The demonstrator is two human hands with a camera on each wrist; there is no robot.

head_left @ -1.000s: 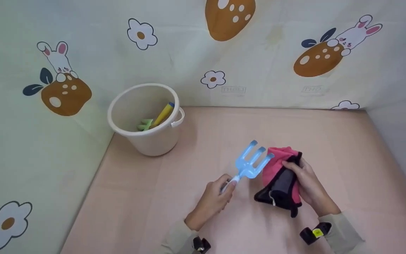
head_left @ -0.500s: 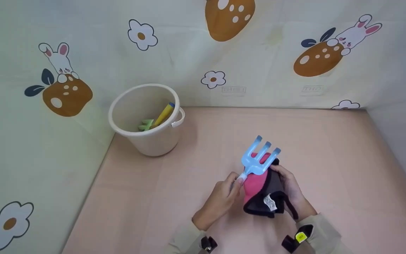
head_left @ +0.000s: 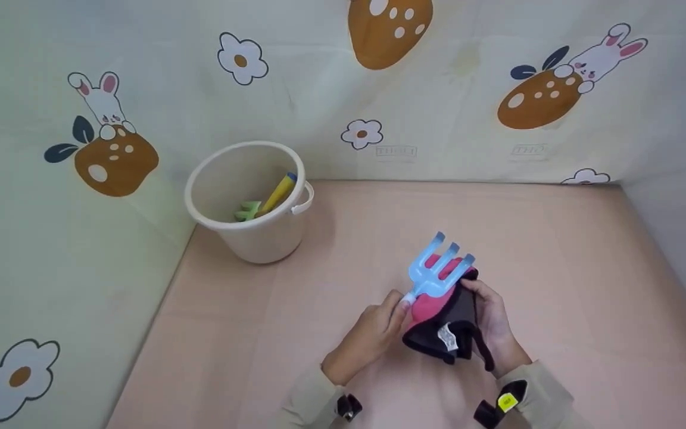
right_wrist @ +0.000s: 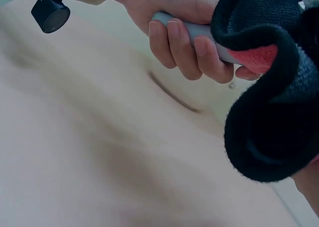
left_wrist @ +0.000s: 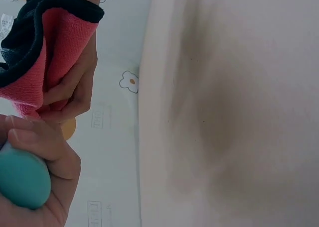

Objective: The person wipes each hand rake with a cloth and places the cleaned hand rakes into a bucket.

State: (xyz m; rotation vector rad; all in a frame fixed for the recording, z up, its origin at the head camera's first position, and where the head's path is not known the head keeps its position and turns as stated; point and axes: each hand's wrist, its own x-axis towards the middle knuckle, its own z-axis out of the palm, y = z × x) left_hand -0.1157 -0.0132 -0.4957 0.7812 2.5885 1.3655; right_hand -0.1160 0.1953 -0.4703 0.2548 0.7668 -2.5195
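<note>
My left hand (head_left: 370, 333) grips a light-blue, three-pronged garden hand fork (head_left: 429, 280) by its pale handle, prongs pointing up and away. The handle's teal end (left_wrist: 22, 179) pokes out of the fist in the left wrist view. A pink cloth with a dark lining and black edging (head_left: 462, 316), a white tag on it, is held by my right hand (head_left: 498, 322), thumb on top. It bunches behind the fork head, and the prongs overlap its pink part in the head view. In the right wrist view, dark folds (right_wrist: 264, 157) hide most of the right hand.
A cream bucket (head_left: 248, 244) stands at the back left, its handle on the right side. Inside lie a yellow-handled tool (head_left: 277, 192) and a green pronged piece (head_left: 248, 210). Printed fabric walls (head_left: 295, 101) enclose the pinkish tabletop (head_left: 248, 333).
My right hand has brought the cloth left, up against the fork and behind its head. The fork has shifted slightly right. Over the last half second, the cloth's lower edge has swung a little left.
</note>
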